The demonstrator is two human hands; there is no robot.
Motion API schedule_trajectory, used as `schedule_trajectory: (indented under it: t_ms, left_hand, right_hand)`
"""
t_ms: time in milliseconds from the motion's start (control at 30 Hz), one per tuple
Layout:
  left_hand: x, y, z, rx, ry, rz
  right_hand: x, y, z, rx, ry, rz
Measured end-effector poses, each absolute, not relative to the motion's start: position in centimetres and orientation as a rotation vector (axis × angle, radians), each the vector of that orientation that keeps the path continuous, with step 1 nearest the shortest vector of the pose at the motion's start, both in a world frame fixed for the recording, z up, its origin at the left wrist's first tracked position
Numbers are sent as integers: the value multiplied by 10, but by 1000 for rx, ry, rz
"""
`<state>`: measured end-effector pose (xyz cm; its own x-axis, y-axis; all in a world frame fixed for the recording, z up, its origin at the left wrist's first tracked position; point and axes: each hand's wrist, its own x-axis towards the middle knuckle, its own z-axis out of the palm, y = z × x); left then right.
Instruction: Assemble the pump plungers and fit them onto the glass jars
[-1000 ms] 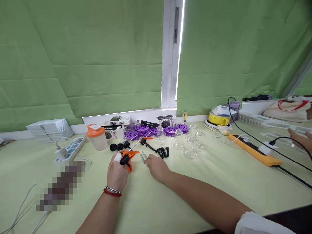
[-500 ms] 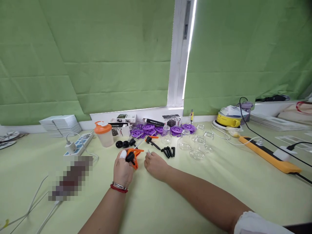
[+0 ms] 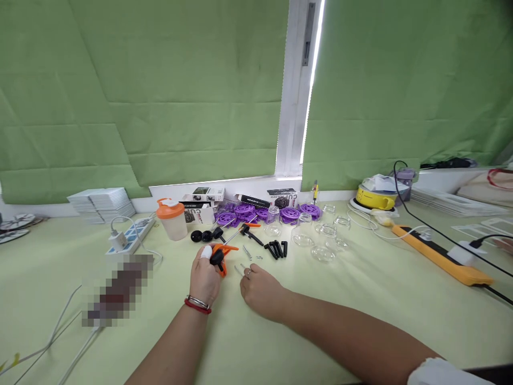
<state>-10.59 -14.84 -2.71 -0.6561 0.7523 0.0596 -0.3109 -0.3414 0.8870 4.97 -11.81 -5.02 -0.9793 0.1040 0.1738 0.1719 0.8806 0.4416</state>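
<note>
Table [image 3: 360, 321]: pale green surface, carries all items below; green blinds [image 3: 160, 96] hang behind it.

Orange power strip [image 3: 441, 256]: long, lies at the right, black cable plugged in.

Stack of white booklets [image 3: 102, 203]: far left, against the wall.

White power strip [image 3: 130, 238]: left of centre, charger plugged in.

Yellow round device [image 3: 374, 199]: far right rear, white paper on top.

Shaker cup [image 3: 171, 219]: translucent body, orange lid, upright, just beside the white power strip.

Left hand [image 3: 205, 278]: grip closed around the orange-and-black tool [image 3: 219, 256], thumb wearing a white cover; red and silver bracelets at the wrist. The tool sits at table centre, its metal rod pointing away from the person.

Right hand [image 3: 262, 291]: resting on the table just right of the tool, fingers curled, fingertips pinching a small metal pin [image 3: 241, 268].

Purple discs [image 3: 260, 213]: cluster at the rear, among small boxes.

Clear glass cups [image 3: 320, 240]: group right of centre.

Black pegs [image 3: 276, 248]: small row, near the loose screws [image 3: 250, 254].
</note>
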Motion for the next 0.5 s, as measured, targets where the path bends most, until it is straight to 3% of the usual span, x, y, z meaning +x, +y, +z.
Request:
schedule_trajectory:
  t_ms: [133,500]
  left_hand:
    - [-104,-147,-31,626,1214,1990]
    - [-105,-144,-35,672,1210,1984]
  right_hand:
    - [59,-127,-52,-77,-2923,-688]
    - [42,-83,-60,-403,-2932,-493]
